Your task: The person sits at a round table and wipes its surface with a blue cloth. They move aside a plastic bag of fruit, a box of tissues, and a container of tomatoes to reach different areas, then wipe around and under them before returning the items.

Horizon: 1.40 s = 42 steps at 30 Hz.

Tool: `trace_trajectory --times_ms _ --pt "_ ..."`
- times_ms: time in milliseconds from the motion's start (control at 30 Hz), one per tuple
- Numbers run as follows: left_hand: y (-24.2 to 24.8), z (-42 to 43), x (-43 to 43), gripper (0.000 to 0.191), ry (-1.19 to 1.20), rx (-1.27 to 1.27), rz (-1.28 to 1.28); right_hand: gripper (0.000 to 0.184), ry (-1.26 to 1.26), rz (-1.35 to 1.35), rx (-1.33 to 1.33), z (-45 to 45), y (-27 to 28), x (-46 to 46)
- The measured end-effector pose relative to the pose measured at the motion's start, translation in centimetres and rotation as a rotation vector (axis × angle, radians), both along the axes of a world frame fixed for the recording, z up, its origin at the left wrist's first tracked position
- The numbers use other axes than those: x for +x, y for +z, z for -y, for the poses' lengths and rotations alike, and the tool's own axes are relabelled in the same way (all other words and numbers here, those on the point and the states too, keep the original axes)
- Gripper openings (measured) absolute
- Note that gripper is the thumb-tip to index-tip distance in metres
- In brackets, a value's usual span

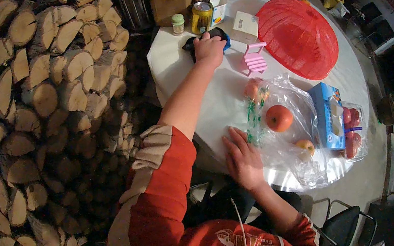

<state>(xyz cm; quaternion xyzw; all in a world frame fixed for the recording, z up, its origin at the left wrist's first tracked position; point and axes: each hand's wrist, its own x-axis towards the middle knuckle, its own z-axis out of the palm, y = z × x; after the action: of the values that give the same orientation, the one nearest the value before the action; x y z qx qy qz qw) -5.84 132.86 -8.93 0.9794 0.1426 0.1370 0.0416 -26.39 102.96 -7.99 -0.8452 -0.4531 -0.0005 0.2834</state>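
My left hand (210,49) reaches across the round table and grips a black and blue cloth-like bundle (219,33), partly hidden under my fingers. Around it stand a gold drink can (202,18), a small jar with a green lid (178,24) and a white carton (245,26). Fingers spread, my right hand (244,160) rests palm down on the white table covering near the front edge. Beside it lies a clear plastic bag (302,118) with green printing. A large red apple (279,118) and a smaller apple (305,149) are in or on the bag.
A pink miniature chair (255,59) stands near a red mesh food cover (299,37). A blue tissue box (328,115) and a clear container of red fruit (353,133) occupy the right side. Stacked firewood (68,66) rises at left; a black chair (343,227) is lower right.
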Motion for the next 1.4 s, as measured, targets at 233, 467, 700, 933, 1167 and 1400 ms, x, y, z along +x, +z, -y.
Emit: trace_trajectory --times_ms 233,467,700,933,1167,1400 --pt "-0.4 3.7 -6.3 0.04 -0.172 0.026 -0.014 0.045 0.075 -0.004 0.277 0.7 -0.4 0.4" --pt "-0.7 9.5 -18.4 0.025 -0.25 -0.275 0.078 0.047 -0.019 -0.225 0.491 1.2 -1.3 0.6" --pt "-0.5 8.8 -32.3 0.037 -0.479 -0.205 0.135 0.038 0.112 -0.101 0.213 2.1 0.4 0.9" --pt "4.4 -4.2 -35.5 0.038 0.152 -0.318 0.311 0.039 0.27 -0.099 0.195 4.6 2.9 -0.9" --pt "7.2 5.0 -21.1 0.048 -0.186 -0.28 0.428 0.039 0.168 0.025 0.199 4.4 1.7 -0.3" --pt "0.7 13.0 -21.7 0.051 -0.271 -0.117 0.257 0.034 0.034 0.038 0.226 4.7 0.0 -0.1"
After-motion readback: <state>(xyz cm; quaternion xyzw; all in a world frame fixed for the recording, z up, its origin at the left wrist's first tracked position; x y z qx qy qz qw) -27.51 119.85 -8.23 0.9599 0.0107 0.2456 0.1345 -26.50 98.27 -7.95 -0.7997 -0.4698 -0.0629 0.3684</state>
